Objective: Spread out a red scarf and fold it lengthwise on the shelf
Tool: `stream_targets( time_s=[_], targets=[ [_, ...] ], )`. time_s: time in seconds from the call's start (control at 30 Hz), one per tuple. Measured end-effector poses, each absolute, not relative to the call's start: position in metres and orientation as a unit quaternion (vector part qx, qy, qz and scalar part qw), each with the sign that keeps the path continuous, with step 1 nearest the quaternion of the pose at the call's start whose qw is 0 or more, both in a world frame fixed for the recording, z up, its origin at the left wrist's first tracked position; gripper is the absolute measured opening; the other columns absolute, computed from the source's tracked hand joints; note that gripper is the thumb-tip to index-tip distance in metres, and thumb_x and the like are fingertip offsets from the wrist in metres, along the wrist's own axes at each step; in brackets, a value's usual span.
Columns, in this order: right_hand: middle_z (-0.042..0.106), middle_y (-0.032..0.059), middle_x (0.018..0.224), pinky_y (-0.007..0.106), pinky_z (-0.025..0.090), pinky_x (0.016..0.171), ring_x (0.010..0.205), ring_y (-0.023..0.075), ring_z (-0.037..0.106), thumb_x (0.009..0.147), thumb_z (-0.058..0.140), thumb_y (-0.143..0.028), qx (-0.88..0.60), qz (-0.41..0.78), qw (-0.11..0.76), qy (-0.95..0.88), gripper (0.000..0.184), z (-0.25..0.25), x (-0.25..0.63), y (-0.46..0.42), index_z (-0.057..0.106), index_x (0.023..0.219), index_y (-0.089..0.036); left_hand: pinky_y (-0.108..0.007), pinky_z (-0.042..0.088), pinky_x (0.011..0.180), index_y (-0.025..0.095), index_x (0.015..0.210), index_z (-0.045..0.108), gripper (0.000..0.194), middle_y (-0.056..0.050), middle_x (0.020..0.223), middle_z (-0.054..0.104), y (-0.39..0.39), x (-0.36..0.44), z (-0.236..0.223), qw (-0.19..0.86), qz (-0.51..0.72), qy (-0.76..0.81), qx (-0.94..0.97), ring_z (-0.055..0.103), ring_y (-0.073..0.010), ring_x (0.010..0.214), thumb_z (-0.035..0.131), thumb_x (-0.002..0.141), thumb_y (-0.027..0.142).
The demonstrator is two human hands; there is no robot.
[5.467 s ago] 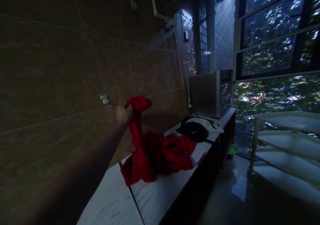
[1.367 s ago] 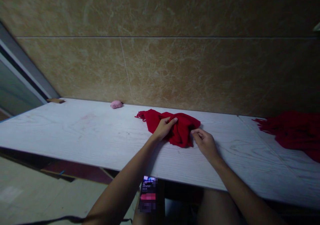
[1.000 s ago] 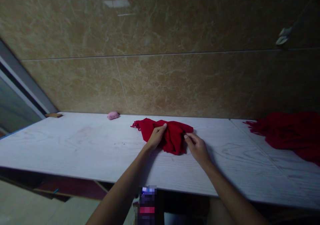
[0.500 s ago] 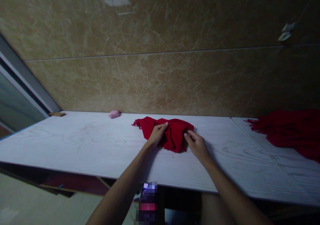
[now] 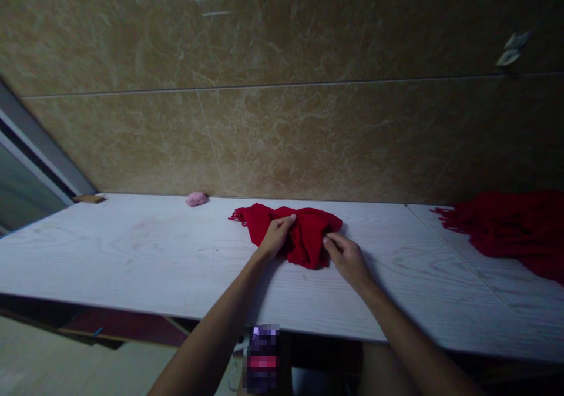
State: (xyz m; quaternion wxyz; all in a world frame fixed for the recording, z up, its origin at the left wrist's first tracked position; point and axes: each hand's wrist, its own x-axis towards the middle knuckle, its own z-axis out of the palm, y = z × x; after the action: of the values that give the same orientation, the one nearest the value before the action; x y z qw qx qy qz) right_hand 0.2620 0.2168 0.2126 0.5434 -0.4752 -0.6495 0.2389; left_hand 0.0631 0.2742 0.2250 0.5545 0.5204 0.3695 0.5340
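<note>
Little moves since half a second ago: the view slides slightly, and left hand point(image 5: 275, 237) and right hand point(image 5: 348, 256) keep their places on the red scarf point(image 5: 311, 242), so its handling stands at the same point. Behind everything, the marbled wall point(image 5: 352, 137) meets the back edge of the white bench point(image 5: 154, 261); beneath its front edge runs a dark red shelf point(image 5: 136, 328). Toward the right of the back edge sprawls a second scarf point(image 5: 520, 231). And the first? Bunched mid-bench, fringe to the left! Left grips a fold, thumb on top, fingers mostly hidden; right pinches the right-hand edge. Smaller now: wooden block point(image 5: 89, 199) at the back left corner, pink lump point(image 5: 196, 199) by the back edge. Smallest, a blue bit point(image 5: 98, 331) on the shelf.
</note>
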Motion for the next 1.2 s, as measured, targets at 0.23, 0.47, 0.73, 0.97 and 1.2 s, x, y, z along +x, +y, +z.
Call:
stream_targets(
  time_s=[0.23, 0.47, 0.73, 0.97, 1.2],
  targets=[
    [0.065, 0.0041, 0.087, 0.031, 0.048, 0.073, 0.084, 0.0202, 0.061, 0.095, 0.053, -0.038, -0.439, 0.179, 0.546, -0.691, 0.024, 0.216, 0.262, 0.211, 0.066, 0.081, -0.023, -0.025, 0.020, 0.053, 0.022, 0.052, 0.040, 0.045, 0.008, 0.054, 0.035, 0.268, 0.063, 0.232, 0.554, 0.524, 0.367, 0.532, 0.027, -0.0084, 0.054, 0.077, 0.065, 0.045],
    [0.061, 0.0020, 0.084, 0.031, 0.046, 0.073, 0.079, 0.0191, 0.058, 0.094, 0.053, -0.035, -0.448, 0.165, 0.561, -0.676, 0.018, 0.218, 0.259, 0.207, 0.061, 0.083, -0.023, -0.023, 0.031, 0.055, 0.015, 0.068, 0.067, 0.024, 0.004, 0.061, 0.057, 0.264, 0.065, 0.234, 0.585, 0.493, 0.348, 0.542, 0.046, -0.0100, 0.057, 0.079, 0.062, 0.036],
    [0.060, 0.0016, 0.082, 0.032, 0.045, 0.072, 0.078, 0.0185, 0.057, 0.092, 0.051, -0.032, -0.459, 0.166, 0.553, -0.675, 0.019, 0.217, 0.258, 0.206, 0.052, 0.075, -0.024, -0.022, 0.035, 0.056, 0.014, 0.077, 0.069, 0.045, 0.003, 0.066, 0.061, 0.264, 0.065, 0.231, 0.574, 0.487, 0.341, 0.563, 0.049, -0.0088, 0.058, 0.090, 0.065, 0.052],
    [0.061, 0.0018, 0.084, 0.032, 0.046, 0.076, 0.080, 0.0187, 0.058, 0.091, 0.049, -0.029, -0.452, 0.165, 0.549, -0.683, 0.014, 0.215, 0.255, 0.205, 0.054, 0.079, -0.024, -0.023, 0.039, 0.057, 0.015, 0.075, 0.066, 0.050, 0.003, 0.069, 0.061, 0.265, 0.065, 0.229, 0.565, 0.484, 0.336, 0.577, 0.052, -0.0099, 0.060, 0.091, 0.065, 0.057],
    [0.060, 0.0011, 0.083, 0.031, 0.046, 0.076, 0.080, 0.0182, 0.059, 0.090, 0.049, -0.028, -0.451, 0.167, 0.548, -0.684, 0.013, 0.215, 0.254, 0.204, 0.054, 0.079, -0.024, -0.025, 0.041, 0.063, 0.015, 0.078, 0.067, 0.051, 0.001, 0.073, 0.063, 0.265, 0.063, 0.230, 0.555, 0.480, 0.341, 0.588, 0.054, -0.0117, 0.066, 0.090, 0.065, 0.059]
  ],
)
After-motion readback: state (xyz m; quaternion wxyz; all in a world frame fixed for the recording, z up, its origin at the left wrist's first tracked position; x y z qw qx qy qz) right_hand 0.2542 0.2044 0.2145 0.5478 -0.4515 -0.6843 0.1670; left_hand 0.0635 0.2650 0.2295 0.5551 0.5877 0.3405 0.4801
